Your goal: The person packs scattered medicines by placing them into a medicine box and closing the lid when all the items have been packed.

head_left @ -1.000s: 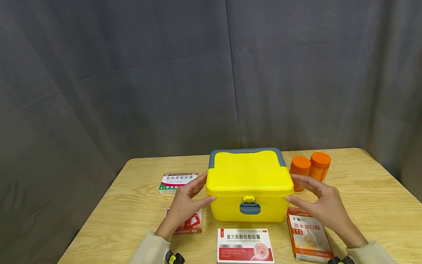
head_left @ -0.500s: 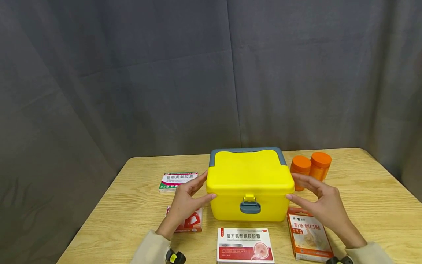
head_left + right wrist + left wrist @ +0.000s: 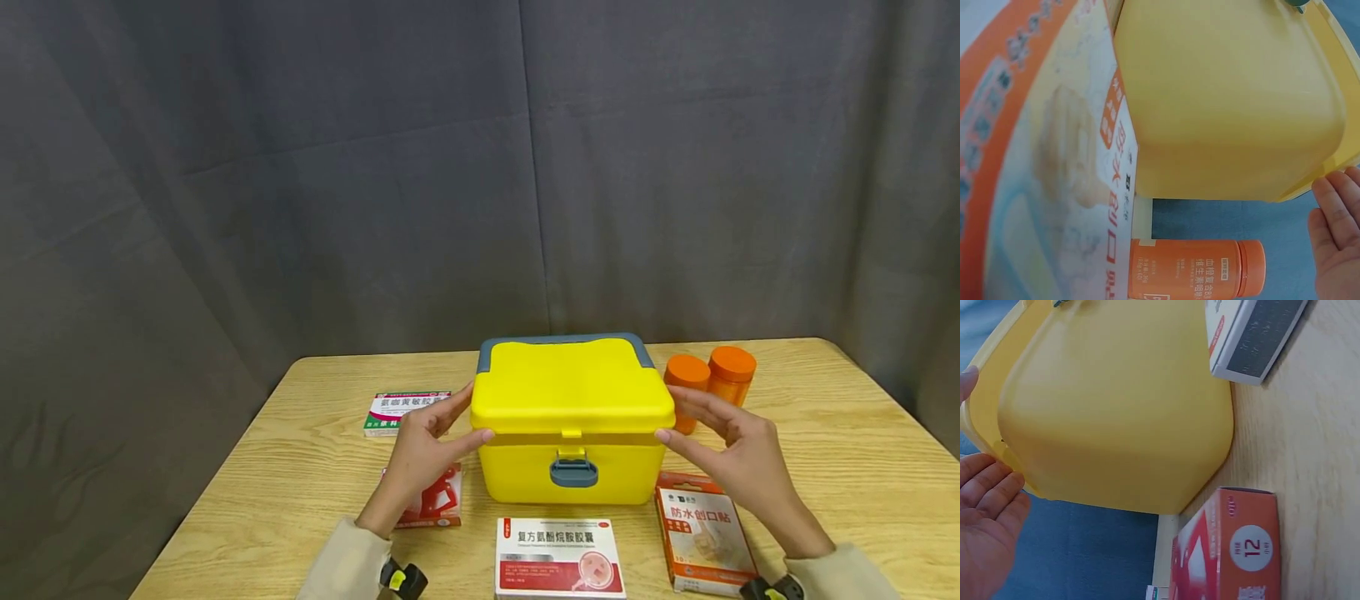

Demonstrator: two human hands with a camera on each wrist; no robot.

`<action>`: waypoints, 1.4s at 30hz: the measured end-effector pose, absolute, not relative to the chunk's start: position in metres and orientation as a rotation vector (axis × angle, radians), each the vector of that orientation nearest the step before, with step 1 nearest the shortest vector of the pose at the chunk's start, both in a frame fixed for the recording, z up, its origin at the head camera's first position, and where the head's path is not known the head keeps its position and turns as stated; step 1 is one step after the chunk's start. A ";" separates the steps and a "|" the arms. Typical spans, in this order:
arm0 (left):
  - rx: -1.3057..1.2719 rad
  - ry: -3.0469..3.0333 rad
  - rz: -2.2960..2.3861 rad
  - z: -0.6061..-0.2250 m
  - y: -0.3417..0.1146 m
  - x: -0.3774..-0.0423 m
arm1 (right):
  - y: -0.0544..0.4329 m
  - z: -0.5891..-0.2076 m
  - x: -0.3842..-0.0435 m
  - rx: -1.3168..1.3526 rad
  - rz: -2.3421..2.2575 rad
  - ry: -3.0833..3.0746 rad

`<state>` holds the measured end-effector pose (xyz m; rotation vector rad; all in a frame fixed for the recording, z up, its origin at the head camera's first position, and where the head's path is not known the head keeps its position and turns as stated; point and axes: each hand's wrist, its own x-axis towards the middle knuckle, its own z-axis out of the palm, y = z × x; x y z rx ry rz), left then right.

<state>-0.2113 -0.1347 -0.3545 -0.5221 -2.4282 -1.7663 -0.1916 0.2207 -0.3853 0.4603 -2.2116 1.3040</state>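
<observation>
A yellow plastic storage box (image 3: 517, 475) with a grey front latch (image 3: 573, 472) stands on the wooden table. Its yellow lid (image 3: 573, 383) is tilted up at the front, leaving a narrow gap above the body. My left hand (image 3: 423, 454) holds the lid's left front corner, thumb on the front edge and fingers along the side. At the opposite corner my right hand (image 3: 746, 467) grips the lid in the same way. Both wrist views show fingers (image 3: 1000, 494) at the lid's side rim. The latch hangs on the body, apart from the lid's front tab.
A white-and-red medicine box (image 3: 558, 558) lies before the storage box. To its right is an orange-and-white plaster box (image 3: 708, 537). A red box (image 3: 438, 500) and a green-and-white medicine box (image 3: 401, 408) lie left. Orange bottles (image 3: 731, 375) stand behind my right hand.
The lid's front edge has risen off the body, opening a gap above the latch. Both hands have moved slightly up with it. The small boxes and bottles stay put.
</observation>
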 end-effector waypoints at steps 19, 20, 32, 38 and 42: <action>-0.592 -2.367 -1.617 -0.359 -0.141 -0.234 | 0.217 -0.369 -0.199 0.440 1.300 -2.136; -0.591 -2.369 -1.608 -0.358 -0.141 -0.234 | 0.216 -0.368 -0.199 0.433 1.303 -2.138; -0.587 -2.285 -1.608 -0.346 -0.135 -0.235 | 0.219 -0.353 -0.203 0.416 1.205 -2.147; -0.588 -2.222 -1.569 -0.341 -0.132 -0.237 | 0.218 -0.347 -0.206 0.397 1.192 -2.147; -0.571 -2.202 -1.580 -0.337 -0.131 -0.238 | 0.218 -0.342 -0.207 0.400 1.194 -2.145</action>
